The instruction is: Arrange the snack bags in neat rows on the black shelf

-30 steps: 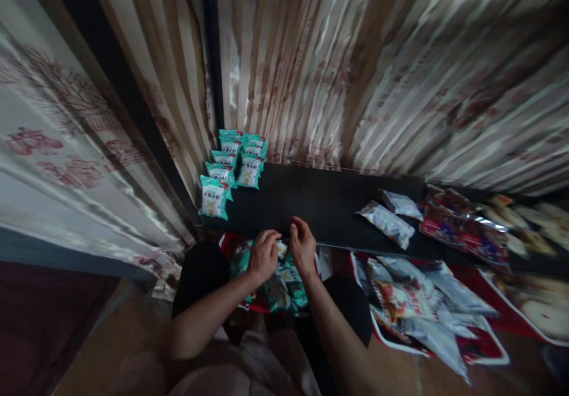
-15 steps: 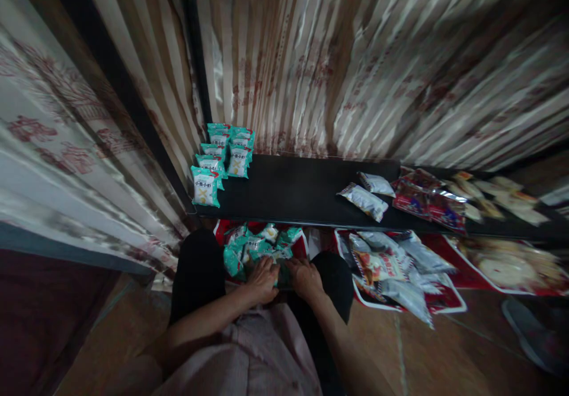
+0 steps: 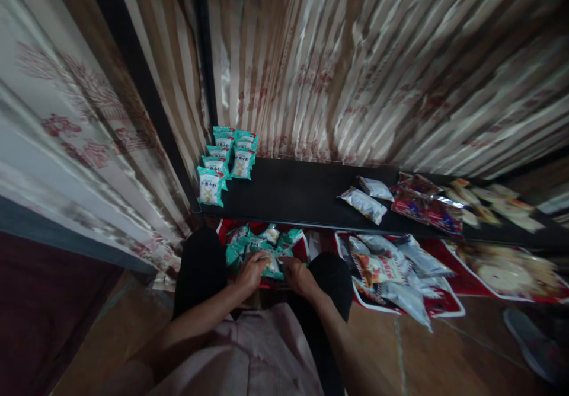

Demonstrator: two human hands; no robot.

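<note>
Curtain (image 3: 355, 76): hangs beyond both hands, along the shelf's far edge.
Shelf (image 3: 302, 194): black; near edge just ahead of the hands.
Stack (image 3: 222, 168): teal packets, ahead-left; print unreadable.
Pile (image 3: 249, 243): teal packets under the hands.
Left hand (image 3: 251, 268): fingers curled on one packet (image 3: 272, 265).
Right hand (image 3: 300, 276): on the pile; grip unclear.

Striped, flower-printed curtains (image 3: 355, 58) are hanging behind a long black shelf (image 3: 302, 194), a dark post (image 3: 202, 58) is dividing them, and dim light is falling on brown floor tiles (image 3: 422, 354).

Left hand (image 3: 251, 270) grips teal packets (image 3: 265, 243), right hand (image 3: 299, 277) beside, below black shelf (image 3: 302, 197)
</note>
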